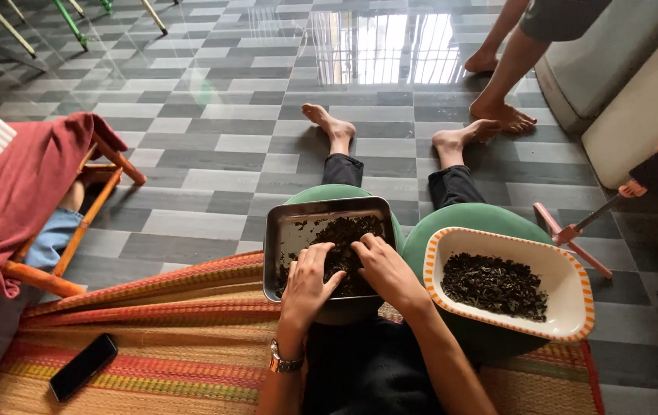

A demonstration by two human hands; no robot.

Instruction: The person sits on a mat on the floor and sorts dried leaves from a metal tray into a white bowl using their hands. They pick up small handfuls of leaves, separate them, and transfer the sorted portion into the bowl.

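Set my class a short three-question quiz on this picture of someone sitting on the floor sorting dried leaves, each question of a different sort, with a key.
1. True or false: both hands rest in the metal tray.
2. Which container lies beside the right hand? A) a white dish with an orange rim, B) a glass jar, C) a wicker basket.
3. Fill in: the dark phone lies on the striped woven ____.

Key:
1. True; the left hand and the right hand both lie on the dark dried leaves in it.
2. A, the white dish.
3. mat.
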